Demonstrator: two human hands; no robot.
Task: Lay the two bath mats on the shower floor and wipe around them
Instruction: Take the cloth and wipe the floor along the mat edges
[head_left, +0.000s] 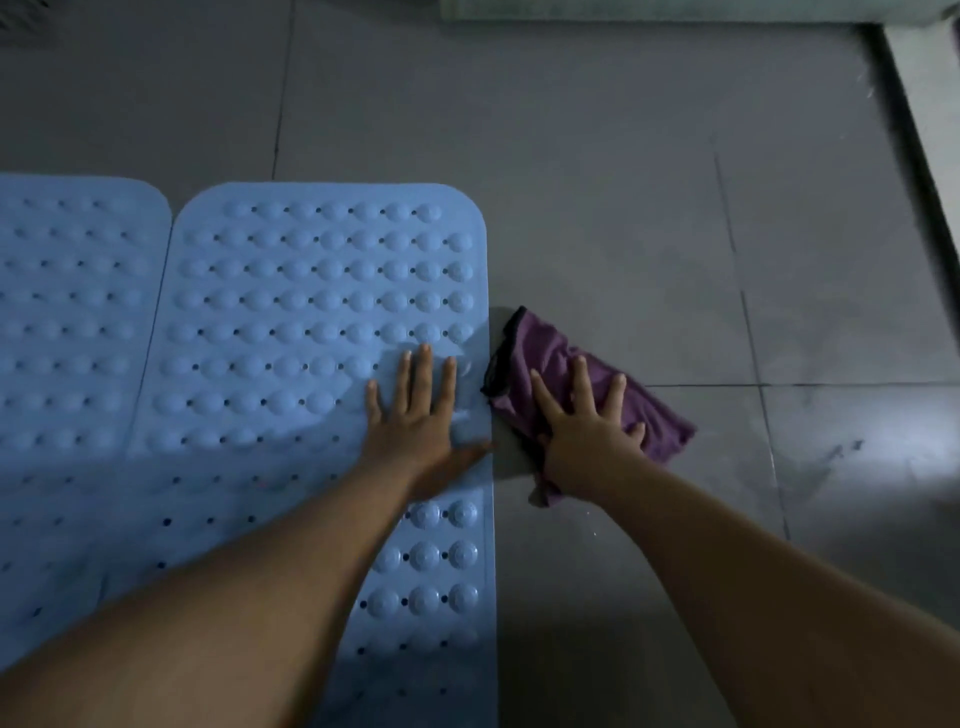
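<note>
Two light blue bath mats with raised bumps and small holes lie flat side by side on the grey tiled floor (597, 182). The right mat (311, 291) fills the middle; the left mat (72, 312) runs off the left edge. My left hand (415, 415) rests palm down with fingers spread on the right mat, close to its right edge. My right hand (587, 431) presses flat, fingers spread, on a crumpled purple cloth (540, 353) with a dark trim. The cloth lies on the tiles just beside the right mat's edge.
A dark strip and pale raised edge (919, 104) run along the far right of the floor. A light band (649, 8) lies along the top edge. Wet streaks (831, 447) shine on the tiles at the right.
</note>
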